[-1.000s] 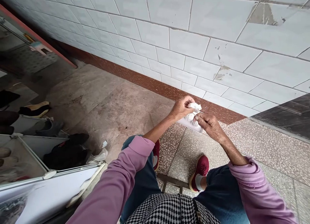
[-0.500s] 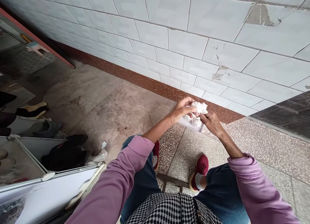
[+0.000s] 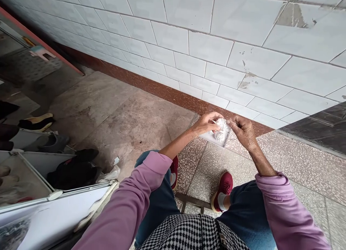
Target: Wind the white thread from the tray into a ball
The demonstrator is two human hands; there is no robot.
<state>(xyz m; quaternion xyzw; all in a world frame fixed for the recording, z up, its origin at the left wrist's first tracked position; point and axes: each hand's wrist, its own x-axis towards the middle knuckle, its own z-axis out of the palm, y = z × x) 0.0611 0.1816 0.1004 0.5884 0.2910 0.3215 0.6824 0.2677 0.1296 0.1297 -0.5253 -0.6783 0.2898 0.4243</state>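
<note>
My left hand [image 3: 207, 124] is closed around the left side of a crumpled white bundle [image 3: 222, 123], with its thumb and fingers pressed on it. At the bundle's right edge my right hand [image 3: 244, 132] holds thumb and forefinger in a pinch; whatever lies between the fingertips is too small to make out. Just below the bundle a round white ball [image 3: 219, 136] with a string-like surface sits in a shallow pale tray [image 3: 216, 143] on the floor. Both hands and the bundle hide part of the tray.
A white tiled wall [image 3: 211, 50] with a brown base strip rises ahead. On the left stands a rack [image 3: 62, 196] holding dark shoes, with a plastic bag [image 3: 109, 174] beside it. My red shoes [image 3: 225, 187] rest on the speckled floor below the tray.
My right hand has risen and turned at the bundle's right edge. The bundle and my left hand have shifted slightly, and the bundle now sits lower over the tray.
</note>
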